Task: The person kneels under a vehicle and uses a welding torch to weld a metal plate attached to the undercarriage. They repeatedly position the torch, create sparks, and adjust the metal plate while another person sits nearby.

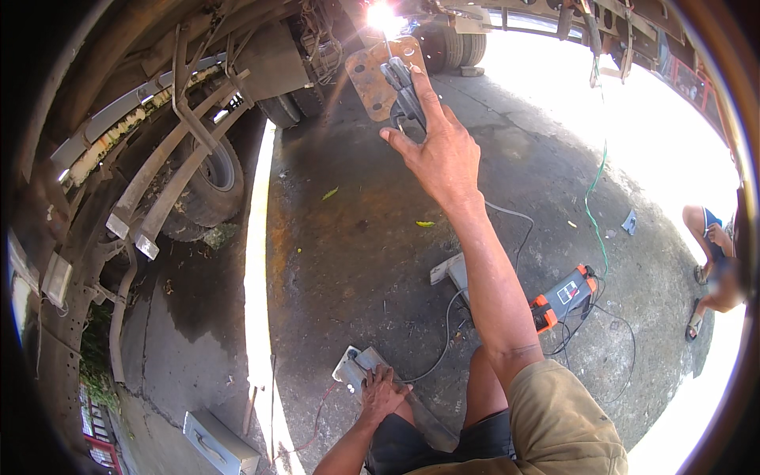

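Observation:
My right hand (pixel 445 150) reaches far forward, closed round a dark welding electrode holder (pixel 406 93). From its tip a thin electrode (pixel 388 46) runs up to a glaring welding arc (pixel 383 17) under the vehicle frame; the glare hides the joint. Just below the arc is a rusty steel plate (pixel 366 85) with round holes, partly behind the holder. My left hand (pixel 384 393) lies low by my knee, fingers spread over a grey metal piece (pixel 345 372). A dark fitting with a cable sits on that piece; its kind is unclear.
An orange-and-grey welding machine (pixel 564 297) with cables stands right of my arm. A green cable (pixel 592 207) rises behind it. Leaf springs (pixel 162 170) and a tyre (pixel 207 186) are at left. A grey metal box (pixel 212 442) lies lower left. Another person (pixel 716 245) is at far right.

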`<state>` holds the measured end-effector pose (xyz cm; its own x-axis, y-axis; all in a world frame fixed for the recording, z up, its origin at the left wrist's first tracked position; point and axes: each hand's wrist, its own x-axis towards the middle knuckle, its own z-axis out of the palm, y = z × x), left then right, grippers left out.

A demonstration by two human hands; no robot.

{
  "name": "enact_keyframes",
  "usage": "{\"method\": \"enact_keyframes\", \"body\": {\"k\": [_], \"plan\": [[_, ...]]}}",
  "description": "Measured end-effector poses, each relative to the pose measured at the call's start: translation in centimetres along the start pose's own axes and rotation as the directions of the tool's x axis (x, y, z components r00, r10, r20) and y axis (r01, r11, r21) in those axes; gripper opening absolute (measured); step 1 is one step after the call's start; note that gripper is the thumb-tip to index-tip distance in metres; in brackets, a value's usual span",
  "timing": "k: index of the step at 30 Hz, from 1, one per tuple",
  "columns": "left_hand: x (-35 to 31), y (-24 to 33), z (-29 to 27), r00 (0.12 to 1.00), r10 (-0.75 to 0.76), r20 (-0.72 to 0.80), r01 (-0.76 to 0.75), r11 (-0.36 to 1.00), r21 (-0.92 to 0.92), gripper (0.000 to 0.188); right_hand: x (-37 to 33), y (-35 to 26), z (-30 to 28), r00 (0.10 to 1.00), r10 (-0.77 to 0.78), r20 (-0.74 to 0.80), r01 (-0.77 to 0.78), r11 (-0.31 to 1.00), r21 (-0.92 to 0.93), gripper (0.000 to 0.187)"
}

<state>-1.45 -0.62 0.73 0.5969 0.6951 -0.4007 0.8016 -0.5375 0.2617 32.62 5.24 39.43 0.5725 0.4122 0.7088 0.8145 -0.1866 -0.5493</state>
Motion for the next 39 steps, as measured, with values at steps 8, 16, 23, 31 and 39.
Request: {"method": "enact_keyframes", "body": {"k": [8,16,23,31,39], "plan": [[0.08,-0.13,0.22,1.000,0.013,-0.018,-0.013,1.000,0.002,0.092,-0.05,-0.07,-0.09,1.000,0.001,0.000,-0.001,1.000,0.020,0.098],[0.05,-0.10,0.19,1.000,0.010,-0.024,-0.010,1.000,0.001,0.092,-0.03,-0.04,0.06,1.000,-0.006,-0.015,0.006,1.000,0.026,0.100],[0.05,-0.05,0.11,1.000,0.014,-0.024,-0.014,1.000,-0.006,0.091,0.06,0.14,0.30,0.998,-0.042,-0.044,0.043,0.999,0.022,0.101],[-0.05,0.18,-0.16,1.000,0.011,-0.026,-0.011,1.000,-0.004,0.090,0.24,0.46,0.47,0.997,-0.053,-0.060,0.054,0.999,0.003,0.101],[-0.15,0.45,-0.60,1.000,0.004,0.000,-0.004,1.000,-0.007,0.092,0.29,0.52,0.36,0.999,-0.037,-0.028,0.037,0.999,0.015,0.101]]}}
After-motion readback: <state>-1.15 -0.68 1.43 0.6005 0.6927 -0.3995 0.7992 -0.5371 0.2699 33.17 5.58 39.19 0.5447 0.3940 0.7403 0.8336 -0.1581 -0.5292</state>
